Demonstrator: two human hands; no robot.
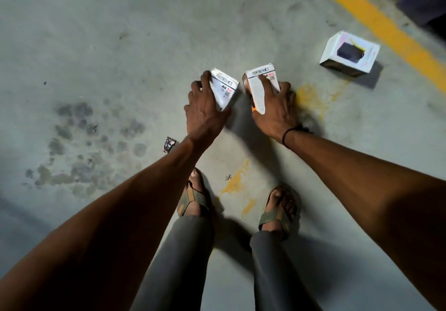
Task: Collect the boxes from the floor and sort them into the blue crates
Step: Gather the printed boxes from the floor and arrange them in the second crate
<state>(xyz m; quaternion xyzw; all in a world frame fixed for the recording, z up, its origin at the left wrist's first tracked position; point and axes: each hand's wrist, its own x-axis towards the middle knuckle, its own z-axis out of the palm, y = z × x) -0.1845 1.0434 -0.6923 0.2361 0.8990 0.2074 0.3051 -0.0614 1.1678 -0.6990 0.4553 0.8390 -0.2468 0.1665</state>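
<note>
— So, what have you got in each hand?

— My left hand [205, 113] grips a small white box [224, 90], fingers curled over its far edge and thumb under the near corner. My right hand [277, 111] holds a second white box [258, 88] with an orange side, fingers wrapped round it, forefinger lying along the top face. Both boxes carry the same printed brand name and sit just beside each other, low over the concrete floor [120, 45].

— Any boxes left down there?

— One more, a white box with a dark picture [350, 54], lies on the floor further off to my right, near the yellow painted line [376, 19]. A scrap of wrapper [169, 144] lies by my left forearm. My sandalled feet [277, 210] stand below the hands.
</note>
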